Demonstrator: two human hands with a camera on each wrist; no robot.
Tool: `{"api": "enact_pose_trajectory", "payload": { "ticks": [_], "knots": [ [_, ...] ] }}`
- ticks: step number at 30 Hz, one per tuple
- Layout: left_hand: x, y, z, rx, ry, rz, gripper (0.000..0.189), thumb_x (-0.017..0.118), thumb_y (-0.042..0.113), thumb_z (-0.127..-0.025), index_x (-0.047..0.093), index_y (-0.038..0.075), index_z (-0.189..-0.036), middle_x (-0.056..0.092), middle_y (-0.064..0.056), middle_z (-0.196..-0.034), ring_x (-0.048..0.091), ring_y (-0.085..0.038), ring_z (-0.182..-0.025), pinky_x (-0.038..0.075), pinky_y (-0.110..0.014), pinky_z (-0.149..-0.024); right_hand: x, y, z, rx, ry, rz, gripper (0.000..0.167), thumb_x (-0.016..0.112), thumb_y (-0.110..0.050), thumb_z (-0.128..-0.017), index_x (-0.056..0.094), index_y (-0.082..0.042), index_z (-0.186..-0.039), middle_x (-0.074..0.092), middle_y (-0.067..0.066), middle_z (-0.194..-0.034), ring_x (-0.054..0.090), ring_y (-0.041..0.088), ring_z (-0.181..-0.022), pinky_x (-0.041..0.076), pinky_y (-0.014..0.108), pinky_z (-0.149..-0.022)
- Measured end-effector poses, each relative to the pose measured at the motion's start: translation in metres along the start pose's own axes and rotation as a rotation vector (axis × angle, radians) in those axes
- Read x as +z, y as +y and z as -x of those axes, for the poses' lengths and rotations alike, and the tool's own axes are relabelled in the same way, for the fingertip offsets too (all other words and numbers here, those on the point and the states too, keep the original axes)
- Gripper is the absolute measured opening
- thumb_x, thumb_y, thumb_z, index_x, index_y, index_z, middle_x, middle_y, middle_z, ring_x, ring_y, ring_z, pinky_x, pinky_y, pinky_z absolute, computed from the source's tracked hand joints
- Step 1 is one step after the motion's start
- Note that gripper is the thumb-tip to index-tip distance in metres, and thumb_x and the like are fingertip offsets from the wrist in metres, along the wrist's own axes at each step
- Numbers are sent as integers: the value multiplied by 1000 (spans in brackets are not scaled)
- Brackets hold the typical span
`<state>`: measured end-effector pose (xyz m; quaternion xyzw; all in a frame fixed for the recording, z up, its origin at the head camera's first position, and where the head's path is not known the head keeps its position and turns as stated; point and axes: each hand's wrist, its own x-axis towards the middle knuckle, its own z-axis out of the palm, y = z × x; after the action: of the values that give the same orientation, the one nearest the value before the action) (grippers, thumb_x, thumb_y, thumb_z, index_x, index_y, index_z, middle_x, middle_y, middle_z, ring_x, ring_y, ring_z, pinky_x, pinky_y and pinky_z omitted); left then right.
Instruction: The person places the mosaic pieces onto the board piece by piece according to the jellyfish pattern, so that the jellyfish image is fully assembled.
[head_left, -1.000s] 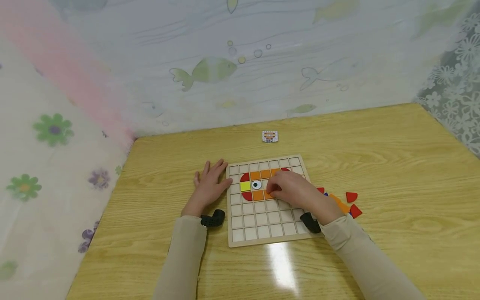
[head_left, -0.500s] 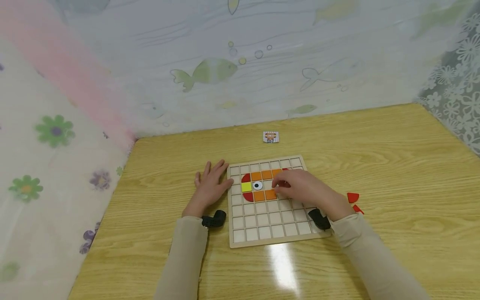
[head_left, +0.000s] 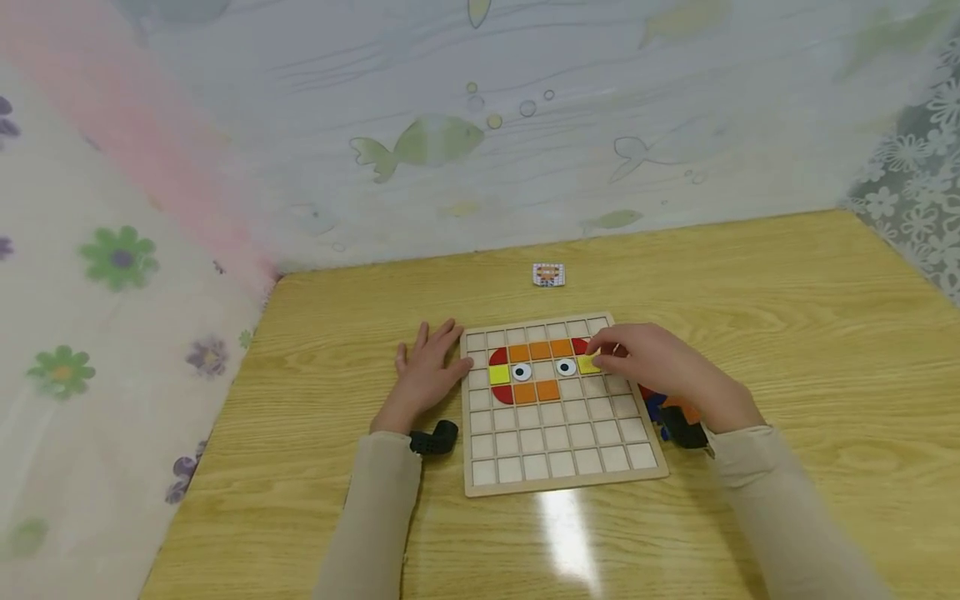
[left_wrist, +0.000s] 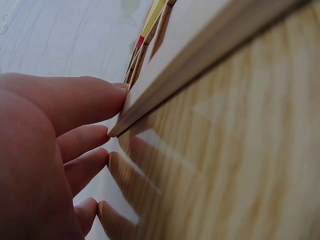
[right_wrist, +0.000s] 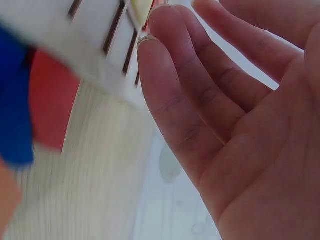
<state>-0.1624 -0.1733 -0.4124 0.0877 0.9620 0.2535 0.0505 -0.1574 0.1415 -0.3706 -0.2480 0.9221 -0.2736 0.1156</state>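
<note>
A square wooden grid board point(head_left: 566, 483) lies on the table and holds flat coloured tiles in its upper rows. My left hand point(head_left: 424, 375) rests spread beside the board's left edge, its thumb touching the frame, as the left wrist view confirms. Over the board's right side, the fingertips of my right hand point(head_left: 663, 358) touch a yellow tile point(head_left: 586, 365) that appears flat in its cell and is partly covered. An eye tile point(head_left: 566, 367) sits left of it, and a second eye tile point(head_left: 521, 372) is beside the left yellow tile point(head_left: 499, 375). Orange tiles point(head_left: 539, 351) and red quarter-round tiles point(head_left: 502, 394) surround them.
Loose tiles lie right of the board, partly hidden by my right wrist; the right wrist view shows a red tile point(right_wrist: 52, 100) and blue tiles point(right_wrist: 15, 105). A small printed card point(head_left: 548, 275) lies behind the board. A patterned wall backs the table.
My right hand has moved right and slightly up, from beside the lower orange tiles to the right yellow tile. This uncovers the second eye tile. The left hand has stayed put.
</note>
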Motion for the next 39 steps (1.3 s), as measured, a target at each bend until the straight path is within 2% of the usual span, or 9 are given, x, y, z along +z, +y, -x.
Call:
{"api": "enact_pose_trajectory", "payload": {
  "ticks": [6, 15, 22, 30, 33, 39],
  "knots": [
    [1, -1, -1, -1, 2, -3, 58, 48, 41, -90, 31, 20, -140, 18, 4, -147, -2, -27, -135, -7, -55, -98, -6, 14, 10, 38, 20, 28, 20, 54, -25, -90, 63, -15, -104, 60, -3, -89, 53, 14, -77, 44, 32, -69],
    [1, -2, -1, -2, 1, 5, 57, 47, 41, -90, 31, 20, -141, 18, 5, -147, -3, -26, -135, -7, -55, -98, -12, 39, 29, 77, 24, 64, 22, 56, -25, -88, 63, -13, -105, 60, -3, -88, 53, 13, -77, 44, 35, -71],
    [0, -2, -1, -8, 2, 4, 57, 47, 41, -90, 30, 21, -141, 17, 6, -147, -4, -25, -135, -7, -54, -98, -18, 51, 42, 43, 11, 70, 22, 57, -24, -88, 64, -11, -103, 60, -5, -87, 52, 11, -74, 44, 33, -69],
    [1, 0, -1, 1, 0, 2, 57, 47, 41, -90, 31, 20, -140, 18, 5, -147, -2, -26, -135, -6, -55, -98, -18, 60, 57, 64, -68, 41, 32, 64, -36, -80, 62, -11, -100, 55, -6, -80, 48, 11, -69, 43, 27, -63],
    [2, 0, -2, 8, 3, 2, 58, 48, 40, -90, 31, 19, -140, 18, 5, -147, -2, -26, -135, -7, -55, -98, -17, 62, 60, 44, -91, 47, 38, 67, -40, -76, 61, -11, -100, 50, -6, -79, 45, 11, -71, 39, 26, -62],
    [2, 0, -1, 2, 0, -3, 57, 48, 40, -90, 31, 19, -141, 18, 4, -147, -1, -26, -135, -7, -55, -98, -14, 66, 60, 36, -107, 25, 32, 68, -32, -77, 60, -12, -100, 48, -5, -80, 43, 12, -71, 38, 25, -61]
  ]
}}
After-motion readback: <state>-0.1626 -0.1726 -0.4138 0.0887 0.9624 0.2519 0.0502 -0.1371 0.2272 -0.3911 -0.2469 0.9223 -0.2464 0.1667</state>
